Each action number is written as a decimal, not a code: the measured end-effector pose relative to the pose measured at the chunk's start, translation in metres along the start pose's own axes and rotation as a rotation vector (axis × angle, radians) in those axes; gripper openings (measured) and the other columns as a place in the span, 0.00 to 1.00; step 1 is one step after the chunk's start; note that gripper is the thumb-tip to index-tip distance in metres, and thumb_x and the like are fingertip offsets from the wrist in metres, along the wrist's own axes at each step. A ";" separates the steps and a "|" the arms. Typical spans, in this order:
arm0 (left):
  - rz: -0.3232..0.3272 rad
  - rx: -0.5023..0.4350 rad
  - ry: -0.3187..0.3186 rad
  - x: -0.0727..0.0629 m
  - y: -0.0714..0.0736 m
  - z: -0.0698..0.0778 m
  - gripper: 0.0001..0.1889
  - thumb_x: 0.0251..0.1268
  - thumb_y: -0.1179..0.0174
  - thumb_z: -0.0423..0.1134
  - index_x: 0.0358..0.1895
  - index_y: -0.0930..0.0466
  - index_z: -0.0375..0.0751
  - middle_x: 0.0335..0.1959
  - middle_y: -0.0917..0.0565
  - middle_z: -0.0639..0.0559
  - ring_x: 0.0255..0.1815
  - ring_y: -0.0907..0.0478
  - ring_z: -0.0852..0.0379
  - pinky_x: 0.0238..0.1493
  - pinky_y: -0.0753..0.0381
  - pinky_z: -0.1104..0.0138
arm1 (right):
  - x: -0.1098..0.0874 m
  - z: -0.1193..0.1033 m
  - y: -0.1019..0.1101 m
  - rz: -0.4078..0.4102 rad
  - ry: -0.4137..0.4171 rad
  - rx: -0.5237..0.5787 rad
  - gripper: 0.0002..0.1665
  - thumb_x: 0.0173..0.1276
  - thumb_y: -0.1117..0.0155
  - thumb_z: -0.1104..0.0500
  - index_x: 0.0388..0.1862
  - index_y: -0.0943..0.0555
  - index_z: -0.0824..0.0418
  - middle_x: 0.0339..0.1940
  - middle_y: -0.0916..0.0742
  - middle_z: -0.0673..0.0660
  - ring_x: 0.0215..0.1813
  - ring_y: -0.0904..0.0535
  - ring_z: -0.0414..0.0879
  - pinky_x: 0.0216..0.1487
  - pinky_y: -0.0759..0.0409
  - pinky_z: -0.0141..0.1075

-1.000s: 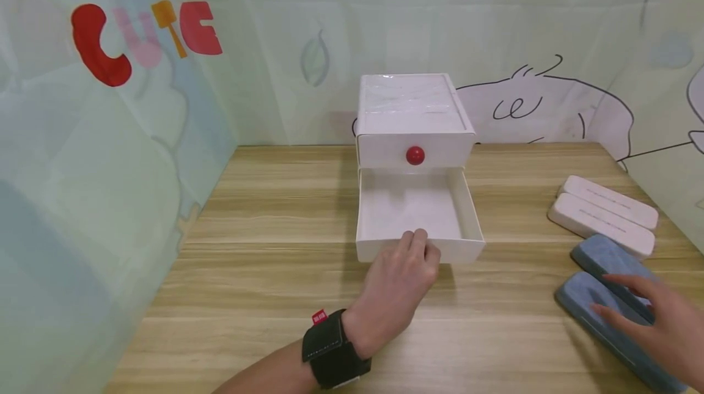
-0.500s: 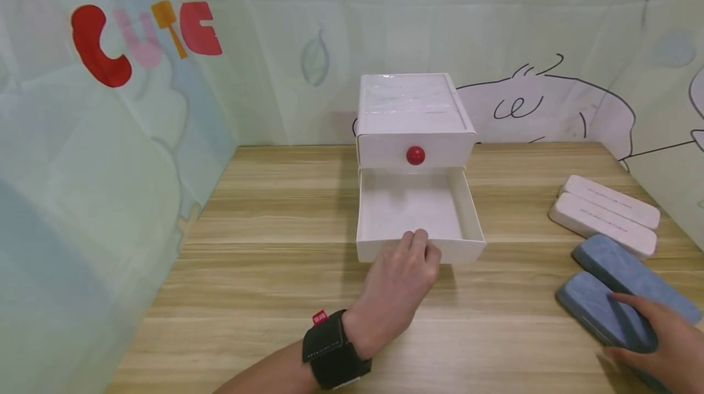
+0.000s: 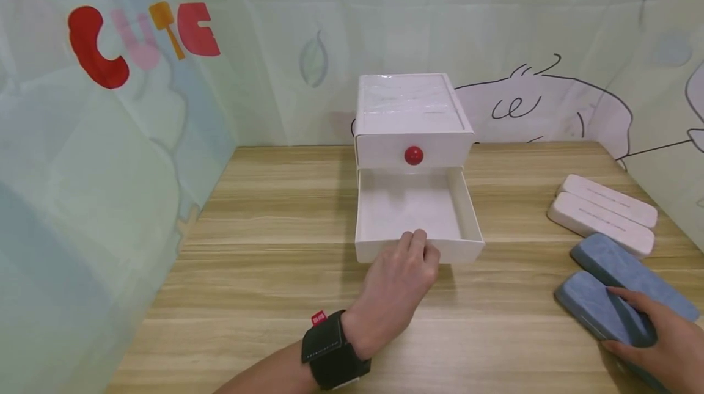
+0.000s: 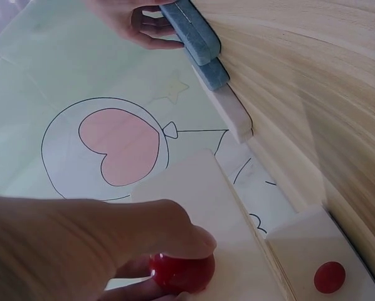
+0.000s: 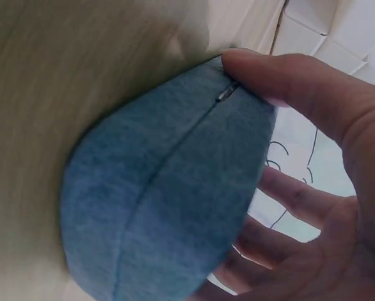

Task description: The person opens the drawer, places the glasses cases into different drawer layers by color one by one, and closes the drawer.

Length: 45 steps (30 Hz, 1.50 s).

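My left hand is at the front of the pulled-out lower drawer of a small white two-drawer box. In the left wrist view its thumb and fingers pinch the drawer's round red knob. The drawer's inside shows no contents. At the right, my right hand grips the nearer of two blue glasses cases, which is on the table. The right wrist view shows the thumb at one edge of this case, near a small metal piece on its seam, with fingers on the other side.
The second blue glasses case lies beside the held one. Behind it are two whitish glasses cases, side by side. The upper drawer, with a red knob, is closed. Printed cloth hangs around the wooden table.
My right hand has come down onto the nearer blue glasses case and now grips it. My left hand and the drawer have stayed in place.
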<state>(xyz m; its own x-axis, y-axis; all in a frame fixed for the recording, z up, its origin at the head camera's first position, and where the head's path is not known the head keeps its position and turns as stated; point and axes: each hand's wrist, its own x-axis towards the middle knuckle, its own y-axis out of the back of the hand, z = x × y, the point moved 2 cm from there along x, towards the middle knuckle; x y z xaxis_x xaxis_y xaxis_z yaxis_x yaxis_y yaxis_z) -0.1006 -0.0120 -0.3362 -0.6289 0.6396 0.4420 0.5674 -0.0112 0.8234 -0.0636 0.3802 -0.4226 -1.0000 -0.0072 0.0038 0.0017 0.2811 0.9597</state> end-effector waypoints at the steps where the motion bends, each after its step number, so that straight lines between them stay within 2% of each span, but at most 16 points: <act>1: 0.000 0.002 0.000 0.000 0.000 0.000 0.09 0.57 0.31 0.31 0.42 0.13 0.43 0.30 0.23 0.55 0.30 0.26 0.63 0.24 0.25 0.77 | 0.000 -0.001 0.000 -0.001 -0.015 0.003 0.55 0.46 0.14 0.50 0.67 0.32 0.73 0.59 0.25 0.88 0.54 0.26 0.83 0.44 0.25 0.66; 11: 0.002 -0.003 0.004 0.000 0.002 -0.001 0.09 0.58 0.32 0.31 0.43 0.13 0.43 0.30 0.24 0.54 0.29 0.27 0.62 0.23 0.26 0.76 | 0.004 -0.007 0.004 0.053 -0.073 0.019 0.54 0.49 0.16 0.51 0.70 0.31 0.68 0.62 0.27 0.86 0.57 0.30 0.84 0.50 0.30 0.68; 17: 0.000 -0.008 0.004 -0.001 0.003 -0.001 0.10 0.58 0.32 0.31 0.43 0.13 0.43 0.30 0.23 0.54 0.29 0.26 0.62 0.24 0.25 0.76 | 0.007 -0.012 0.007 0.078 -0.016 0.058 0.54 0.51 0.17 0.52 0.74 0.33 0.66 0.66 0.28 0.84 0.60 0.33 0.85 0.54 0.34 0.70; 21: 0.000 -0.002 0.003 0.000 0.003 -0.001 0.09 0.59 0.32 0.32 0.43 0.13 0.43 0.30 0.23 0.54 0.30 0.25 0.63 0.24 0.25 0.76 | 0.011 -0.022 0.014 0.096 0.018 0.071 0.53 0.51 0.17 0.52 0.73 0.31 0.66 0.65 0.27 0.84 0.59 0.32 0.84 0.51 0.33 0.69; 24: 0.000 0.006 0.001 0.000 0.002 -0.001 0.09 0.59 0.32 0.32 0.43 0.13 0.43 0.30 0.23 0.54 0.30 0.25 0.63 0.25 0.25 0.76 | 0.013 -0.032 0.021 0.113 0.048 0.062 0.53 0.48 0.15 0.51 0.72 0.28 0.64 0.63 0.24 0.83 0.56 0.26 0.78 0.43 0.27 0.52; 28: -0.002 0.011 0.000 0.000 0.002 -0.001 0.09 0.59 0.31 0.32 0.43 0.13 0.43 0.30 0.23 0.55 0.30 0.25 0.63 0.24 0.25 0.77 | 0.017 -0.043 0.030 0.092 0.080 0.061 0.52 0.50 0.16 0.49 0.72 0.28 0.63 0.61 0.22 0.82 0.47 0.23 0.69 0.34 0.35 0.33; 32: -0.004 0.000 0.002 -0.001 0.002 -0.001 0.09 0.60 0.32 0.32 0.43 0.13 0.43 0.30 0.23 0.55 0.30 0.25 0.63 0.24 0.25 0.77 | 0.021 -0.053 0.039 0.087 0.092 0.086 0.52 0.51 0.16 0.52 0.73 0.29 0.63 0.57 0.22 0.83 0.37 0.23 0.59 0.30 0.37 0.31; 35: -0.004 -0.006 0.002 -0.001 0.002 -0.001 0.09 0.60 0.32 0.32 0.43 0.13 0.43 0.31 0.23 0.54 0.30 0.25 0.63 0.24 0.25 0.77 | 0.024 -0.062 0.045 0.098 0.108 0.096 0.51 0.51 0.16 0.53 0.72 0.28 0.63 0.56 0.20 0.81 0.36 0.23 0.55 0.28 0.37 0.30; 42: -0.002 -0.001 0.001 0.000 0.002 0.000 0.08 0.61 0.32 0.33 0.43 0.13 0.43 0.30 0.23 0.55 0.30 0.26 0.63 0.24 0.25 0.77 | 0.033 -0.084 0.055 0.116 0.155 0.121 0.50 0.51 0.16 0.55 0.72 0.28 0.62 0.59 0.21 0.76 0.40 0.23 0.60 0.29 0.35 0.30; 45: 0.000 0.001 0.000 -0.001 0.002 0.000 0.08 0.61 0.31 0.33 0.43 0.13 0.43 0.30 0.23 0.55 0.30 0.26 0.63 0.24 0.25 0.77 | 0.036 -0.093 0.059 0.154 0.199 0.121 0.49 0.49 0.15 0.56 0.71 0.26 0.61 0.58 0.19 0.74 0.40 0.24 0.59 0.30 0.35 0.29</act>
<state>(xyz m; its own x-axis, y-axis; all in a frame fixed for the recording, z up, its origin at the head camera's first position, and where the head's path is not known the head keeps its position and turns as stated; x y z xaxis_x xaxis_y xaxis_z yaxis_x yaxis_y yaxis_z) -0.0988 -0.0122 -0.3347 -0.6287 0.6398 0.4420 0.5677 -0.0108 0.8231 -0.0991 0.3075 -0.3395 -0.9668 -0.1401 0.2137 0.1407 0.4060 0.9030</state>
